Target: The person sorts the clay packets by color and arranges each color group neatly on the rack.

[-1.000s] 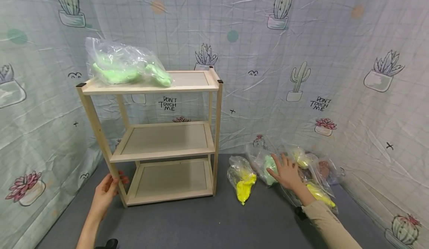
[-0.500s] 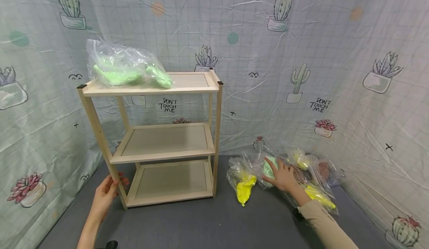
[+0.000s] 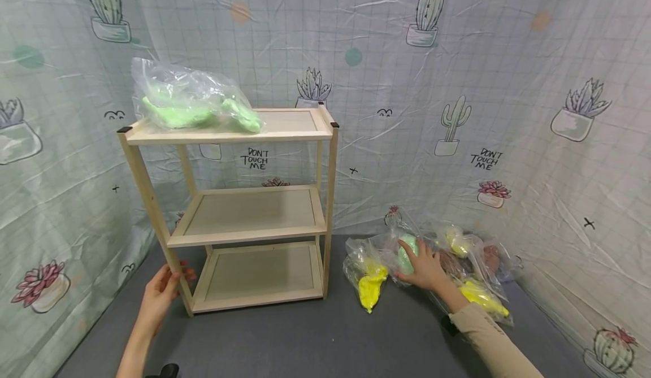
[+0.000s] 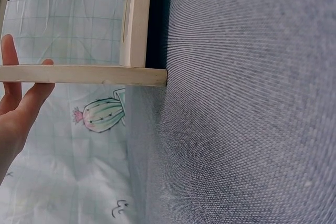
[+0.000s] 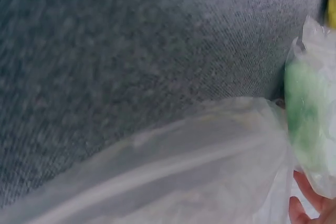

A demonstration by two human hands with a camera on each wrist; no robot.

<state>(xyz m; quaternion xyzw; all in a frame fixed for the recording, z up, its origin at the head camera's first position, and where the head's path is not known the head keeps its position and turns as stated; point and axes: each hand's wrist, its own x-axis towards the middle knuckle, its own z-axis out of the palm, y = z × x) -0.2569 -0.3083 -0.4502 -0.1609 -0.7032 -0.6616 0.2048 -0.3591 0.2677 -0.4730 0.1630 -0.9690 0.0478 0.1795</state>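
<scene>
At the left of the head view my left hand (image 3: 159,294) holds the front left post of a three-tier wooden shelf (image 3: 249,234). In the left wrist view its fingers (image 4: 35,95) wrap the wooden post (image 4: 94,74). My right hand (image 3: 426,269) is at a clear plastic bag with a mint-green lump (image 3: 406,252), thumb and fingers curved around the lump. Fingers (image 5: 307,208) touch the edge of that green-filled bag in the right wrist view; much of the hand is out of frame. Beside it lies a clear bag with a bright yellow piece (image 3: 371,286).
More clear bags crowd the right: a yellow piece (image 3: 483,299), a pale yellow one (image 3: 458,243) and a brown one (image 3: 491,257). A large bag with light-green pieces (image 3: 180,109) lies on the shelf's top tier. Patterned cloth (image 3: 564,157) walls the grey table (image 3: 305,344).
My right hand has moved left and down onto the mint-green bag, its fingers drawing in around the lump. That bag shifted slightly left against the yellow one. The left hand stays on the post.
</scene>
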